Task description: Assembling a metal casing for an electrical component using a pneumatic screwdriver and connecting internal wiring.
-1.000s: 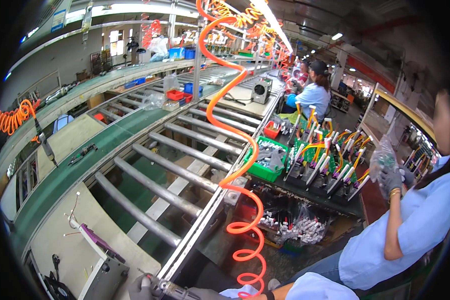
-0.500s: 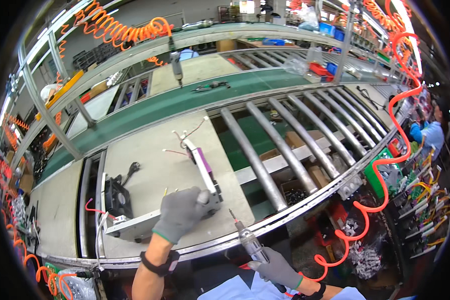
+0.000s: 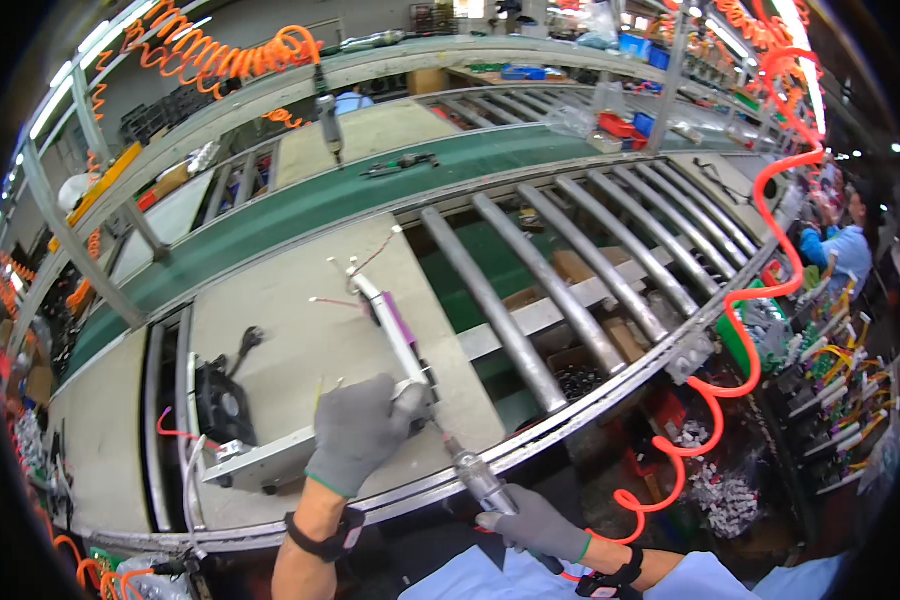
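Observation:
My left hand (image 3: pixel 362 432), in a grey glove, is closed on the near right corner of a white metal frame (image 3: pixel 270 455). The frame lies on a beige board (image 3: pixel 270 330); a purple strip (image 3: pixel 398 318) runs along its right arm and thin wires stick out at the far end. At its left end stands a black fan (image 3: pixel 227 400). My right hand (image 3: pixel 542 525), also gloved, is wrapped round a powered screwdriver (image 3: pixel 482 482). Its bit points up and left, close to the held corner; whether it touches cannot be made out.
Metal rollers (image 3: pixel 510 310) continue to the right of the board. An orange coiled hose (image 3: pixel 715 410) hangs at the right. Beyond runs a green belt (image 3: pixel 470 165) with another screwdriver (image 3: pixel 400 164) on it; one more hangs above (image 3: pixel 330 125). A co-worker (image 3: pixel 845 250) is at far right.
The screwdriver in my right hand has come up and left, its bit now nearer the frame's corner. My left hand keeps its grip. The whole view has shifted slightly.

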`<state>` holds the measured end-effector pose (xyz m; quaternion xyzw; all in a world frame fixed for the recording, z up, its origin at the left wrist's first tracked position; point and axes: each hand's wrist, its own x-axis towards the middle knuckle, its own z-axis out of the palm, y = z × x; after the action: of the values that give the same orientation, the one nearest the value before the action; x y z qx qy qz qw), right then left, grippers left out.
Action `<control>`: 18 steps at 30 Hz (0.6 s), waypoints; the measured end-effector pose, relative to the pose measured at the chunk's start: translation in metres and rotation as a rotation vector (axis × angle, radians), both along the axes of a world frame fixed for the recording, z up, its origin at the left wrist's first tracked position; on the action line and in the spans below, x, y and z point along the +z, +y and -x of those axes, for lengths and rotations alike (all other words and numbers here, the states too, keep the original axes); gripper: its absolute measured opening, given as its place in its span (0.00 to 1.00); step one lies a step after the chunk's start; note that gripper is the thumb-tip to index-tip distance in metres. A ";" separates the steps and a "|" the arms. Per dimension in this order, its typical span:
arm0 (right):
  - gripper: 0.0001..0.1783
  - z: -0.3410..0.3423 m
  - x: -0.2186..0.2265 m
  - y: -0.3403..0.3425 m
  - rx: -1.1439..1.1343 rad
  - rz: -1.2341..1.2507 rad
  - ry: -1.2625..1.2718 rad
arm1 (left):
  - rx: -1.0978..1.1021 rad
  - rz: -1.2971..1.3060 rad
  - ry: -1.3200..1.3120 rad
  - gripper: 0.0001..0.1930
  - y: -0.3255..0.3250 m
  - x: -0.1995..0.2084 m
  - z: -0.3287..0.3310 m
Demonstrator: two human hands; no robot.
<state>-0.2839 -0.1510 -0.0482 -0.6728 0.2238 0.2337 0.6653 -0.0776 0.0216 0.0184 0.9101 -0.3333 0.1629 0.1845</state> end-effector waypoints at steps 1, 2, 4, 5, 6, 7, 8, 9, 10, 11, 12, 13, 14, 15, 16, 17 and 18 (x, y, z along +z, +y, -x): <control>0.22 0.002 -0.004 0.002 -0.016 -0.036 -0.001 | -0.015 0.004 -0.006 0.24 0.001 -0.004 0.000; 0.23 0.006 -0.002 0.000 -0.013 -0.061 0.000 | -0.033 0.005 -0.021 0.24 0.002 -0.004 0.003; 0.25 0.016 -0.009 0.004 -0.008 -0.083 -0.022 | -0.037 0.054 -0.037 0.22 0.008 -0.005 0.012; 0.26 0.022 -0.014 0.006 -0.017 -0.066 -0.033 | -0.092 0.015 -0.079 0.21 0.006 0.006 0.020; 0.27 0.023 -0.014 0.009 -0.012 -0.069 0.017 | -0.060 0.077 -0.086 0.20 0.011 -0.004 0.020; 0.29 0.025 -0.009 0.012 -0.009 -0.070 0.071 | -0.104 0.058 -0.119 0.19 0.014 -0.009 0.020; 0.26 0.028 0.002 0.016 -0.041 -0.039 0.035 | -0.040 0.053 -0.067 0.19 0.011 -0.011 0.024; 0.23 0.030 0.010 0.020 -0.071 -0.007 -0.003 | -0.018 0.086 -0.016 0.20 0.006 -0.009 0.028; 0.25 0.036 0.000 0.024 -0.092 0.066 -0.087 | -0.042 0.100 -0.027 0.21 -0.002 -0.010 0.030; 0.27 0.041 0.003 0.026 -0.114 0.031 -0.041 | -0.055 0.106 -0.043 0.21 -0.005 -0.007 0.032; 0.29 0.044 0.007 0.028 -0.135 0.003 0.013 | -0.077 0.112 -0.042 0.21 -0.006 -0.002 0.034; 0.30 0.044 0.012 0.029 -0.155 -0.028 0.067 | -0.075 0.021 0.090 0.19 -0.006 0.004 0.035; 0.30 0.045 0.010 0.029 -0.169 -0.025 0.063 | -0.066 -0.073 0.216 0.18 -0.009 0.008 0.034; 0.30 0.045 0.006 0.031 -0.170 0.015 0.027 | -0.078 -0.072 0.212 0.18 -0.011 0.005 0.033; 0.31 0.045 0.002 0.032 -0.168 0.055 -0.009 | -0.080 -0.032 0.082 0.18 -0.010 -0.005 0.033; 0.31 0.041 0.002 0.035 -0.163 0.059 -0.012 | -0.065 0.010 -0.047 0.20 -0.002 -0.012 0.031; 0.31 0.042 0.002 0.034 -0.153 0.073 -0.027 | -0.070 0.029 -0.099 0.19 -0.003 -0.016 0.033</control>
<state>-0.3259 -0.1173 -0.0463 -0.6806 0.2742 0.1648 0.6591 -0.1104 0.0185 0.0027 0.8859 -0.3711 0.2062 0.1866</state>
